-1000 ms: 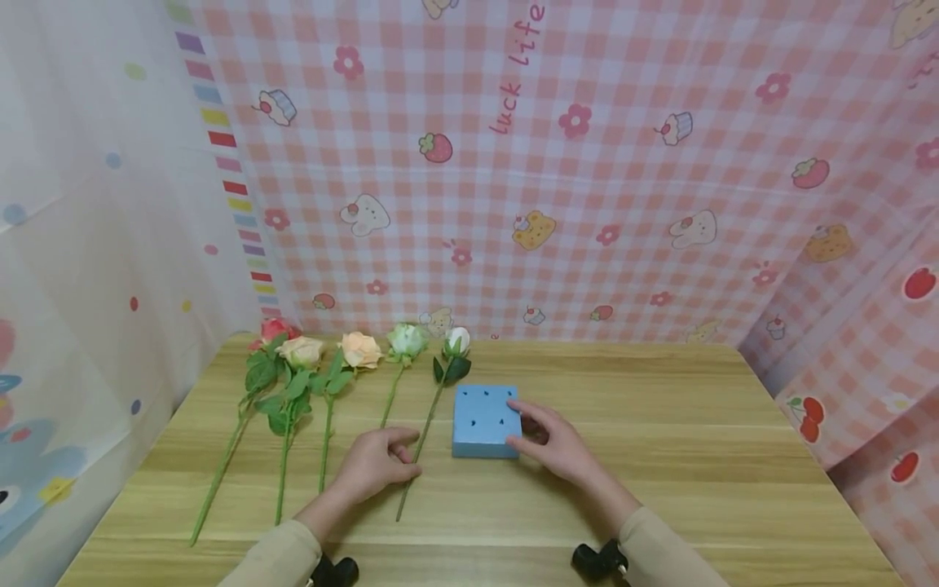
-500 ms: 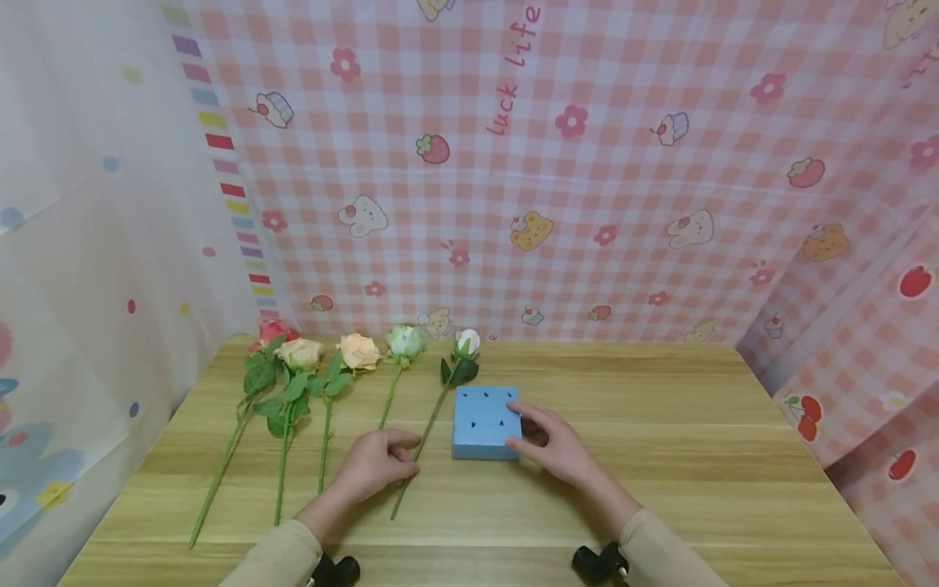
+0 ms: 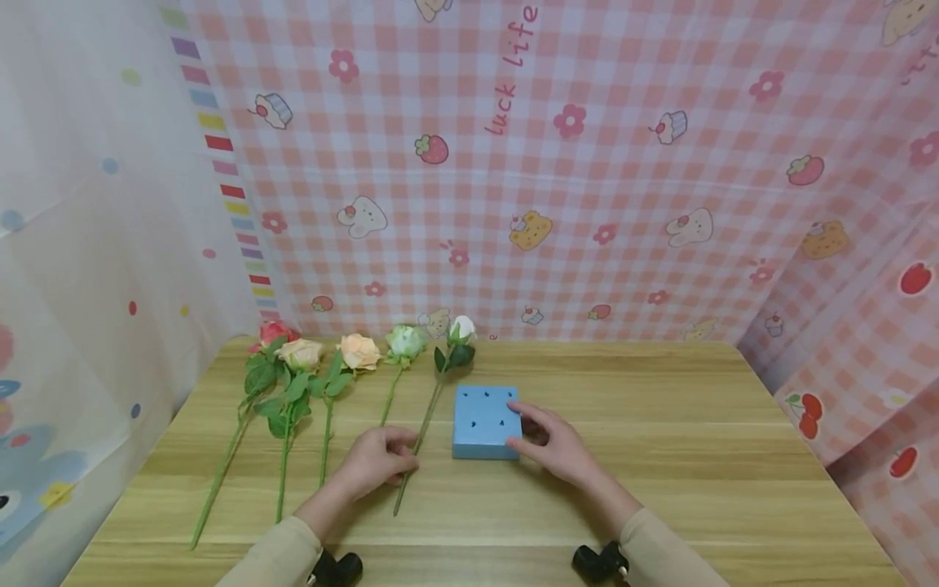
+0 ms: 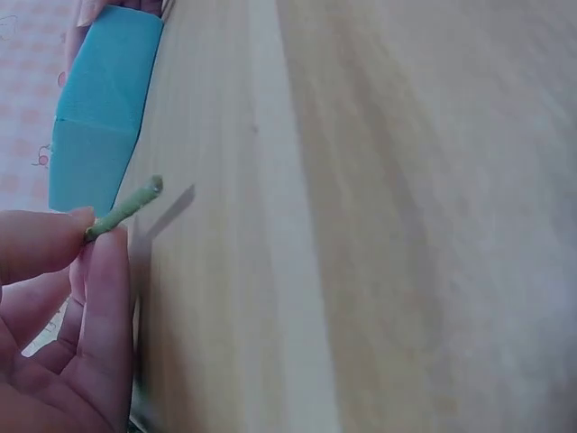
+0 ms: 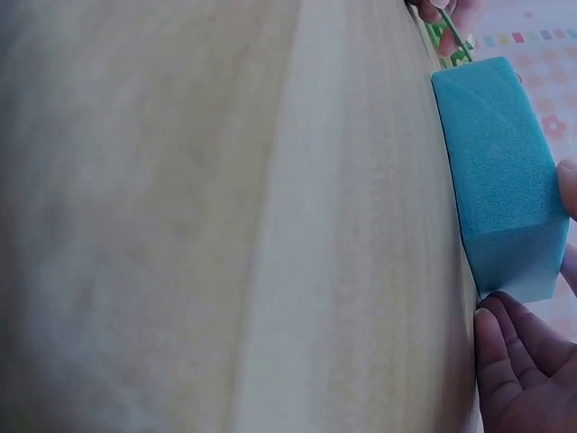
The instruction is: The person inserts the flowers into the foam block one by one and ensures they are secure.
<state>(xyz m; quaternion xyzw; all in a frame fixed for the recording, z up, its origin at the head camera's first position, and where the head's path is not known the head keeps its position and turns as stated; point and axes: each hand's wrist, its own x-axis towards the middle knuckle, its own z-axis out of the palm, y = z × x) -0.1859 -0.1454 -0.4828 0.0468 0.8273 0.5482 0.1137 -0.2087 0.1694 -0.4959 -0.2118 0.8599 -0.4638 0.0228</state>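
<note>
A white rose (image 3: 463, 329) with dark leaves is pinched by its stem between the thumb and fingers of my left hand (image 3: 379, 461). In the left wrist view the cut end of the green stem (image 4: 135, 206) pokes past the fingertips, raised off the wood with its shadow beside it. To its right lies a blue foam block (image 3: 484, 420), flat on the table, with several small dark holes in its top. My right hand (image 3: 553, 444) grips the block's right side, thumb and fingers curved against it. The right wrist view shows the block's plain sides (image 5: 500, 144).
Left of my left hand several more roses lie in a row: a red one (image 3: 275, 333), a cream one (image 3: 301, 353), a peach one (image 3: 359, 351) and a pale green one (image 3: 406, 342). The wooden table (image 3: 645, 473) ends against a pink checked cloth (image 3: 623, 187).
The white rose's head swung right, then came back slightly left and up, away from me. My left hand keeps its pinch on the stem. The right hand and block stay in place.
</note>
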